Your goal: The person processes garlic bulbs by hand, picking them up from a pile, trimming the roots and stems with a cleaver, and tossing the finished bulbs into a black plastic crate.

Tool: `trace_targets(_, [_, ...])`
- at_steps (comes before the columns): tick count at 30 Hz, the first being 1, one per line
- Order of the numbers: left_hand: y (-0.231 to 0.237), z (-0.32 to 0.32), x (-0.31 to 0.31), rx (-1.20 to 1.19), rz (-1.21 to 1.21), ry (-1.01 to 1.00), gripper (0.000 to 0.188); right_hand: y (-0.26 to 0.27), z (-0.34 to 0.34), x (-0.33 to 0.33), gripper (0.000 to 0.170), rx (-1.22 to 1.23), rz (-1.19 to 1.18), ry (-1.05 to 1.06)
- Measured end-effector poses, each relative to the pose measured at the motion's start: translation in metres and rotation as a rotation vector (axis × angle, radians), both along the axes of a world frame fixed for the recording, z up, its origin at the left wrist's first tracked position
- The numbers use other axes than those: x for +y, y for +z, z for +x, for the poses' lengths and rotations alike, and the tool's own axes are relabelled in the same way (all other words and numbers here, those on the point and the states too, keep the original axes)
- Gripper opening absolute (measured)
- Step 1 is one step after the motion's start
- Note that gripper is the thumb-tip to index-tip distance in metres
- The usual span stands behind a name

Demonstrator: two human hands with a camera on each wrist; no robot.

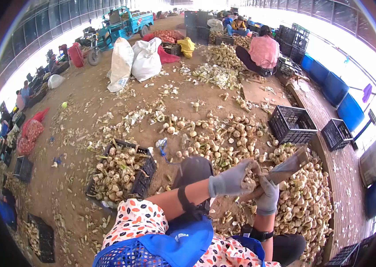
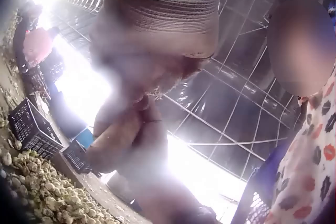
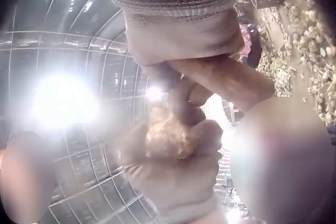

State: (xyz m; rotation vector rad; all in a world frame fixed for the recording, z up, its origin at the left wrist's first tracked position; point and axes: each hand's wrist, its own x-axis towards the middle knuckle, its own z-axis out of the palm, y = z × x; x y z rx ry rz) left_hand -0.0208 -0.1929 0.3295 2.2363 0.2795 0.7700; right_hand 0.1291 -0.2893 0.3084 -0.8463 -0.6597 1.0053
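In the head view my gloved left hand (image 1: pixel 231 179) holds a garlic bulb (image 3: pixel 167 134), its fingers curled round it. My gloved right hand (image 1: pixel 268 196) grips the wooden handle (image 3: pixel 226 79) of a knife, whose broad, flat blade (image 1: pixel 289 166) points up and to the right. Both hands meet in front of the body, the bulb right at the right hand's fingers. Below and to the right of them lies a big heap of garlic bulbs (image 1: pixel 301 207). The knife's cutting edge is hidden behind the fingers in both wrist views.
A black crate (image 1: pixel 146 180) full of garlic stands left of the knees. Another black crate (image 1: pixel 292 124) sits beyond the heap, beside a wooden plank (image 1: pixel 343 187). Trimmed stalks and peel litter the ground. Ahead, a person in pink (image 1: pixel 263 51) squats near more garlic; white sacks (image 1: pixel 147 60) stand further left.
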Motion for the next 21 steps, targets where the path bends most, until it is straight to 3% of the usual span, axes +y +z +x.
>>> trace_targets(5, [-0.024,0.005,-0.003,0.267,-0.154,0.019,0.065,-0.013,-0.002,-0.009,0.012,-0.243,-0.07,-0.21])
trace_targets(7, [-0.063,0.017,0.0,0.18,-0.434,-0.158,0.058,-0.017,-0.002,-0.012,0.014,-0.367,-0.049,-0.236])
trace_targets(8, [-0.078,0.023,0.0,0.327,-0.589,-0.158,0.046,-0.015,-0.002,-0.015,0.016,-0.37,-0.066,-0.203])
trace_targets(9, [-0.072,0.019,-0.006,0.329,-0.589,-0.161,0.046,-0.017,-0.001,-0.016,0.016,-0.368,-0.067,-0.206])
trace_targets(11, [-0.053,0.01,-0.021,0.204,-0.856,-0.242,0.037,-0.024,0.004,-0.017,0.015,-0.368,-0.104,-0.218])
trace_targets(12, [-0.079,0.014,-0.017,0.155,-0.58,-0.203,0.032,-0.027,0.005,-0.018,0.015,-0.365,-0.107,-0.221])
trace_targets(16, [-0.098,0.015,-0.014,0.032,-0.581,-0.301,0.031,-0.047,0.011,-0.021,0.017,-0.283,-0.152,-0.186])
trace_targets(18, [-0.103,0.018,-0.013,0.28,-0.838,-0.145,0.031,-0.064,0.015,-0.023,0.018,-0.25,-0.158,-0.186])
trace_targets(19, [-0.1,0.019,-0.012,0.283,-0.841,-0.146,0.031,-0.072,0.016,-0.025,0.017,-0.208,-0.194,-0.204])
trace_targets(21, [-0.094,0.021,-0.01,0.492,-0.561,-0.089,0.036,-0.088,0.018,-0.03,0.017,-0.161,-0.237,-0.222])
